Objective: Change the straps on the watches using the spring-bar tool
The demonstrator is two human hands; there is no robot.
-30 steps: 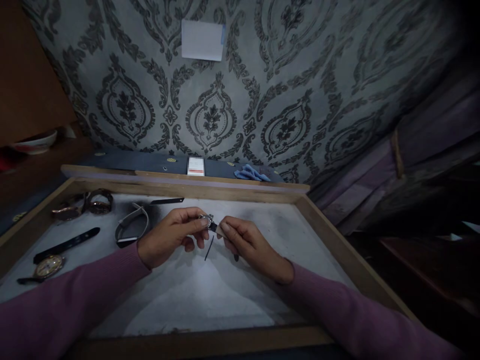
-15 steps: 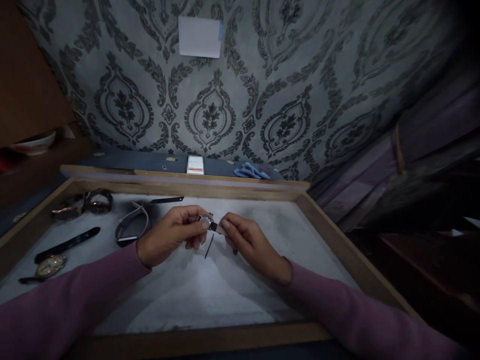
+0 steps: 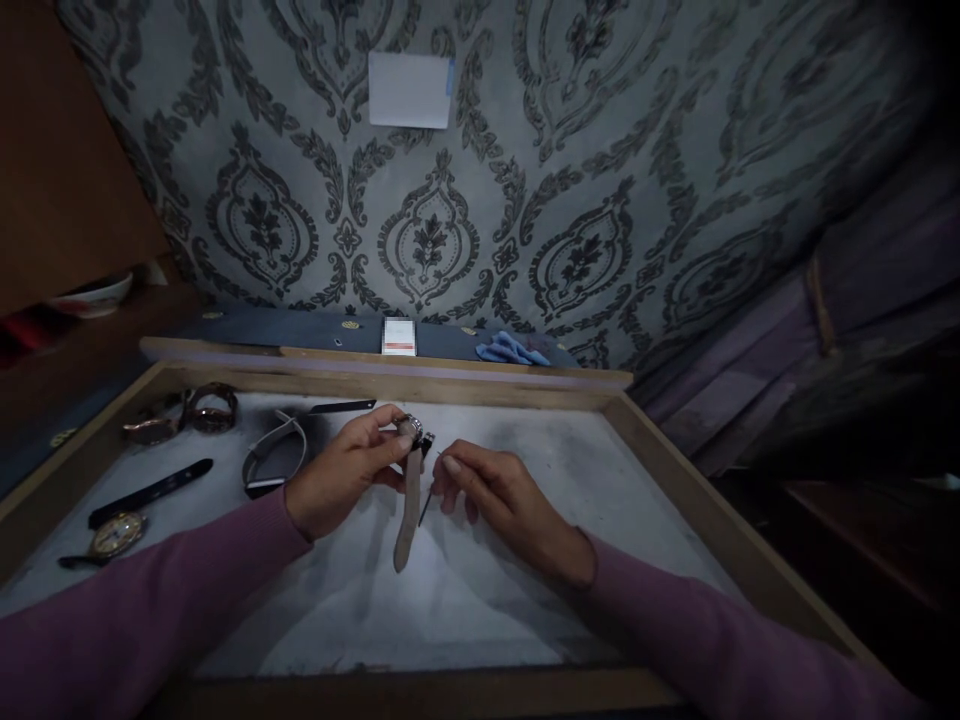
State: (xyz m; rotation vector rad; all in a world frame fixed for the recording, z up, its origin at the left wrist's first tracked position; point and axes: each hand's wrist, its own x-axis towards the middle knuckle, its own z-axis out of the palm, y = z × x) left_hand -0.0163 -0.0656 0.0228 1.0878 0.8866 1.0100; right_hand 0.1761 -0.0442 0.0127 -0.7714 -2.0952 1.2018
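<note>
The left hand [image 3: 341, 472] pinches the watch [image 3: 409, 428] over the tray [image 3: 525, 392], towards its far edge; whether the right [image 3: 495, 490] grips anything, I cannot tell. Probably light, strap [image 3: 407, 515] soft; best held by its hard rim.

White paper [image 3: 409, 90] hangs on the patterned wall [image 3: 429, 240], a blue cloth [image 3: 511, 349] sits crumpled below, a curtain [image 3: 862, 285] drapes right!

Looks out from the wearer's head, above the near edge of the tray [image 3: 360, 620], facing forward and down. Sits near the left hand [image 3: 337, 465] and right hand [image 3: 517, 500], farther from the far edge. Takes in both far corners and, beyond, the wall [image 3: 427, 245]. Leans slightly, dropping the far edge rightward.
</note>
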